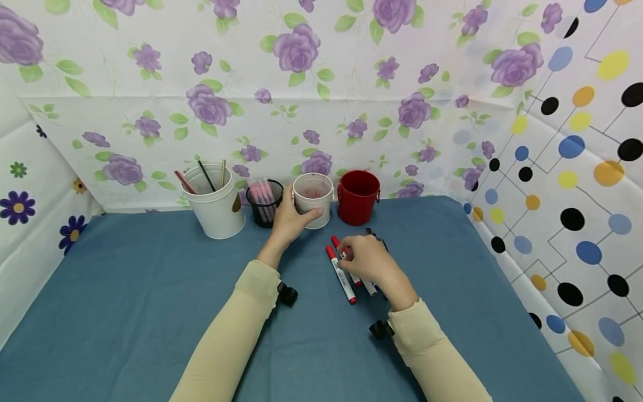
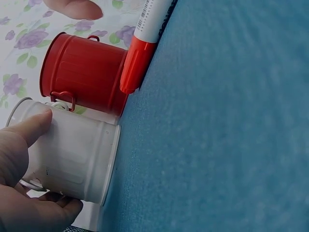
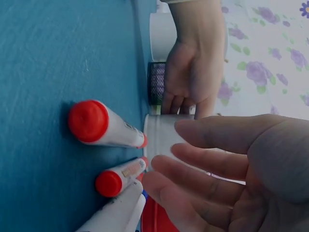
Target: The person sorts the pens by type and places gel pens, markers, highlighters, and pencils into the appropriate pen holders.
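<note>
My left hand grips a small white bucket by its side, the thumb across the front wall and the other fingers behind; the bucket stands upright on the cloth. Over a group of pens hovers my right hand, fingers loosely bent and apart, holding nothing in the right wrist view. Beneath and beside it lie a white marker with red ends, a second red-ended marker and a white marker with a dark end, partly hidden. Black pens show behind the knuckles.
A red bucket stands right of the white one. To the left are a black mesh cup with several pink-capped pens and a larger white bucket holding several sticks. A flowered cloth wall rises behind the blue tabletop.
</note>
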`<state>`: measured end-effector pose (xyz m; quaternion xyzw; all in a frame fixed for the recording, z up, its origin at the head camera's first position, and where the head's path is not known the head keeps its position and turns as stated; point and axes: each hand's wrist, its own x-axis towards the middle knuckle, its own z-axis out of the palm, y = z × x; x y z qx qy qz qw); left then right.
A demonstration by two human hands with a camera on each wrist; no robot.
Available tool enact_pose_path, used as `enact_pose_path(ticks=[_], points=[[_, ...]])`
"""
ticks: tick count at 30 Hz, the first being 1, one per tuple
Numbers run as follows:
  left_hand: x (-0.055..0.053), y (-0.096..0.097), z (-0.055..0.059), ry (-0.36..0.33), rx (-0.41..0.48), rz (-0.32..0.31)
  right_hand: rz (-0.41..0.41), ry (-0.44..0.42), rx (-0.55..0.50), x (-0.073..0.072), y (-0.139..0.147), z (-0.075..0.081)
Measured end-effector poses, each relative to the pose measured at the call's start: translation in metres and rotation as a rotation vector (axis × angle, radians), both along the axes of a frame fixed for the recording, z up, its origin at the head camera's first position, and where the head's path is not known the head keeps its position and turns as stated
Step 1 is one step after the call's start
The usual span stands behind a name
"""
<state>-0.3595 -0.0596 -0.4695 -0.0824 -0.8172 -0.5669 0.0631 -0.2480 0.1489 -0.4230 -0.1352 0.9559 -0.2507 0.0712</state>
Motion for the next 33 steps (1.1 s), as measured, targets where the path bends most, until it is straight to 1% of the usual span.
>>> enact_pose_path(ticks=[4,14,18,21,29,33], points=[[0.000,-0.001,0.000,0.000,-0.004,0.003,0.000,0.008,0.046,0.004,-0.006,-0.002],[0.000,-0.001,0.000,-0.009,-0.014,0.010,-0.045,-0.005,0.099,0.008,-0.019,-0.010],[0.000,0.000,0.000,-0.015,-0.017,0.012,-0.047,-0.005,0.131,0.009,-0.023,-0.013],[0.000,0.000,-0.001,-0.022,-0.030,0.018,-0.038,0.011,0.148,0.010,-0.027,-0.014],[0.001,-0.001,0.000,-0.030,-0.042,0.016,-0.023,0.056,0.169,0.011,-0.032,-0.019],[0.002,-0.001,0.000,-0.035,-0.038,0.013,-0.012,0.039,0.136,0.010,-0.029,-0.017]])
